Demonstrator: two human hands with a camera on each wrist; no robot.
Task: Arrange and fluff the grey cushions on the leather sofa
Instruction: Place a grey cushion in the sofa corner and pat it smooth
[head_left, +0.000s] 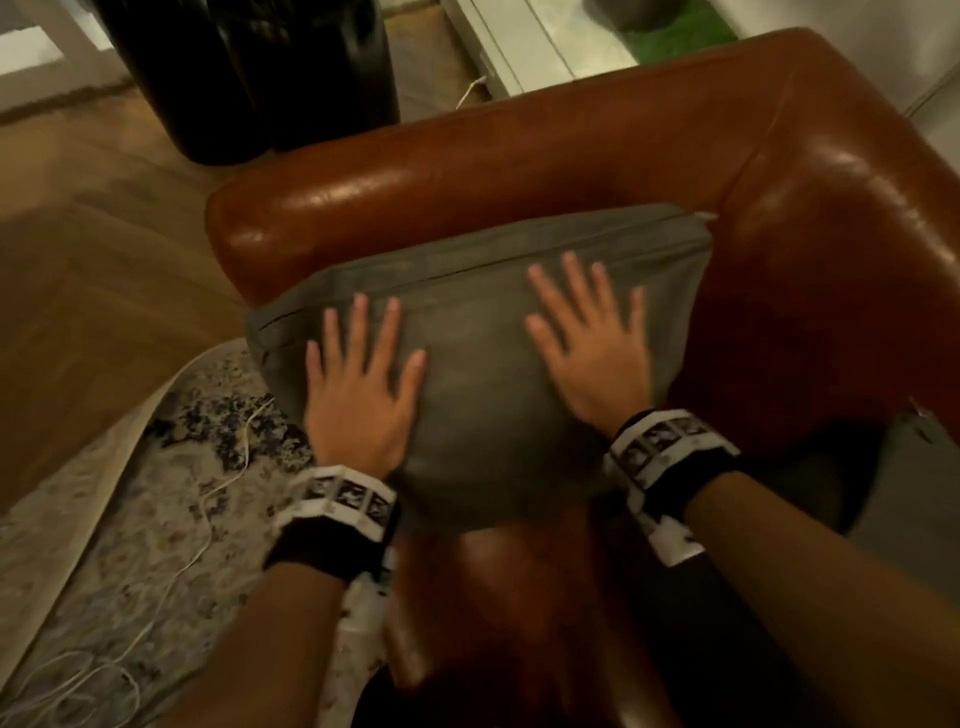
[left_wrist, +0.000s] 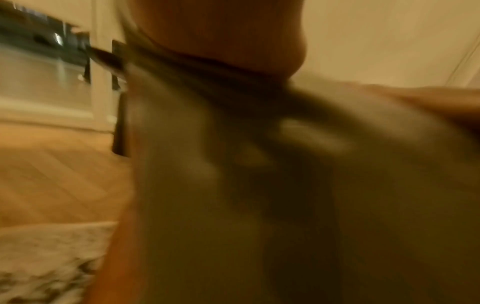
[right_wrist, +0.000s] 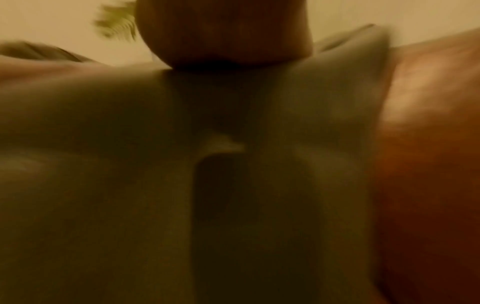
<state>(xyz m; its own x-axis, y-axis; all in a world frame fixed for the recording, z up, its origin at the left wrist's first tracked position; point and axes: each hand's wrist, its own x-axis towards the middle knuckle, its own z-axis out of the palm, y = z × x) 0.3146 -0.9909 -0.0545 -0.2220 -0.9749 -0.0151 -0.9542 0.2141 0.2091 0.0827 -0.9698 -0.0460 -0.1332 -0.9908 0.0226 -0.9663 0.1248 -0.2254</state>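
A grey cushion (head_left: 478, 364) leans in the corner of the brown leather sofa (head_left: 519, 156), against its armrest. My left hand (head_left: 363, 374) lies flat on the cushion's left side with fingers spread. Flat on the right side, fingers also spread, is my right hand (head_left: 592, 338). Both wrist views are blurred; the left wrist view shows the grey cushion (left_wrist: 182, 205) close up, and the right wrist view shows the cushion (right_wrist: 103, 164) beside the sofa leather (right_wrist: 428, 123). A second grey cushion (head_left: 904, 467) shows partly at the right edge.
Two tall black cylinders (head_left: 249, 78) stand on the wooden floor (head_left: 78, 260) behind the armrest. A patterned rug (head_left: 130, 493) with a white cable (head_left: 223, 467) lies left of the sofa. White furniture (head_left: 519, 47) stands beyond the sofa back.
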